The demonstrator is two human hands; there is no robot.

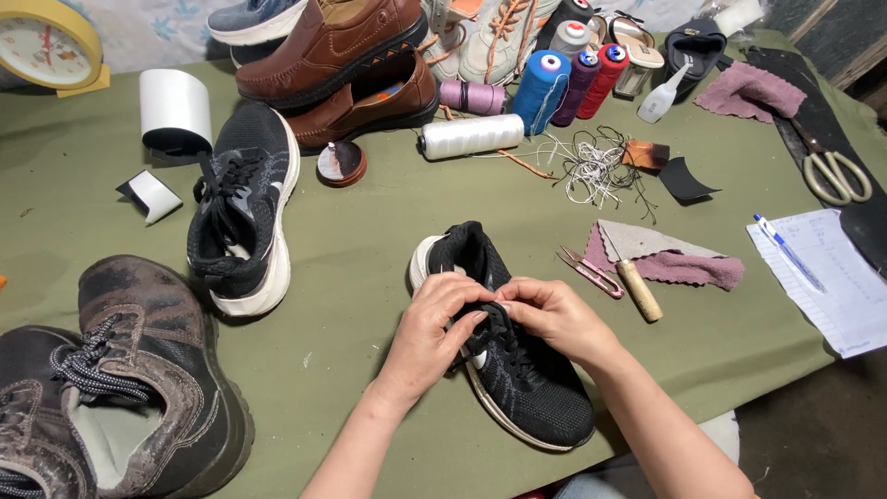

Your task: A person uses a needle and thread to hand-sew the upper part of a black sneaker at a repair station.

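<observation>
Both hands meet over a black knit sneaker [517, 370] that lies near the front edge of the green cloth-covered surface [370, 240], its heel pointing away from the person and its toe toward them. The left hand [434, 328] curls over the laces from the left, its fingers [462, 294] bent and pinching the black lace at the tongue. The right hand [554, 319] comes in from the other side, fingers pressed together on the same lace, so the fingertips of both hands touch above the shoe's throat. Just right of the sneaker lie small pink thread snips [591, 273] and a wooden-handled awl [636, 285], which rests on a mauve cloth [684, 263]. To the left sits the matching black sneaker [242, 212], upright and apart, and in the near left corner a pair of worn brown work boots [139, 379]. Farther back stand brown leather loafers [342, 65], a white thread spool [471, 136] on its side and upright cones of blue, purple and red thread [568, 79]. Scissors [836, 174] and a sheet of paper with a blue pen [790, 254] lie at the far right.
</observation>
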